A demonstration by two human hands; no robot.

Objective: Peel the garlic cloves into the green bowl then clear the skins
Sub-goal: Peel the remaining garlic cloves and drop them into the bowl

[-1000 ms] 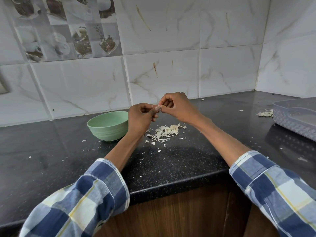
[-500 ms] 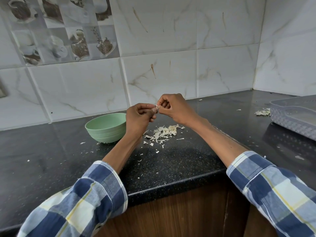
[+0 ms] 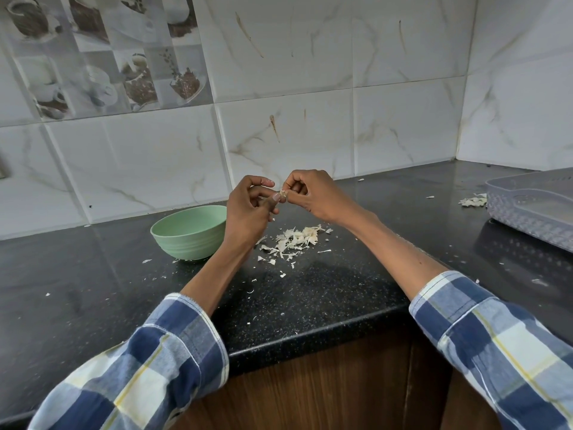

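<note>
Left hand point(image 3: 248, 209) and right hand point(image 3: 313, 193) both pinch small clove point(image 3: 282, 193) above desk point(image 3: 310, 293), right of bowl point(image 3: 189, 231). Risk: clove slips into skins point(image 3: 294, 240); flakes scatter wider.

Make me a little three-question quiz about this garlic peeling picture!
1. True or false: the green bowl sits by the person's left hand.
2. Where is the biggest pile of garlic skins?
A. Inside the bowl
B. On the black counter, below the hands
C. Inside the grey basket
3. Fill in: both hands, the right hand included, pinch a small garlic ____ between the fingertips.

Key: 1 true; 2 B; 3 clove.
</note>
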